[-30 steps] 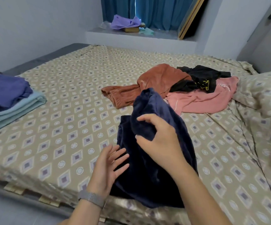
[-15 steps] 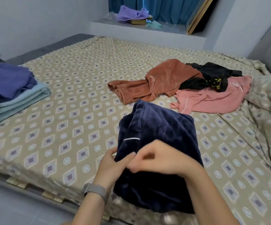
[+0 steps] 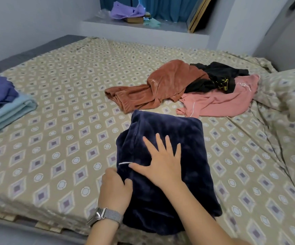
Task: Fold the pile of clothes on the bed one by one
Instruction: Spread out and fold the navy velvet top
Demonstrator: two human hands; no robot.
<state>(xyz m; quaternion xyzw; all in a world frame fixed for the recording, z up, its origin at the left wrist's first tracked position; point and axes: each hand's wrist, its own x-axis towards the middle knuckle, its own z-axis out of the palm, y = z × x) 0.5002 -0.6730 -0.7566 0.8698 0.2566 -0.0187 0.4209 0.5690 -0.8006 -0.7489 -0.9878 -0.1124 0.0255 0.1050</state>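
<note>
Head view: right hand (image 3: 162,162) lies flat w/ fingers spread straight on top of the navy fleece garment (image 3: 167,167), pressing it down, gripping nothing. Left hand (image 3: 115,189) sits at the garment's near-left edge, thumb over the cloth and fingers apparently tucked under it; looks like a pinch on the edge, though the fingers themselves are hidden. A watch w/ mesh band (image 3: 106,215) is on that wrist.

The navy piece is directly under both hands, folded into a rough rectangle w/ its long axis running away from the person, near end hanging at the bed's front edge (image 3: 37,214). Judging by this, it's at the smoothing stage, nearly done.

Next in line is prob. the unfolded heap beyond: rust-brown garment (image 3: 162,85) just past the navy's far edge, black garment (image 3: 217,76) on top of it and the pink one (image 3: 219,101), further right. The right hand is nearer that heap.

Folded stack, purple over pale blue (image 3: 5,106), is well apart at far left; the left hand is nearer to it. Bare sheet lies between the stack and the navy piece, room enough to slide it across. A pillow (image 3: 288,96) crowds the right side.
</note>
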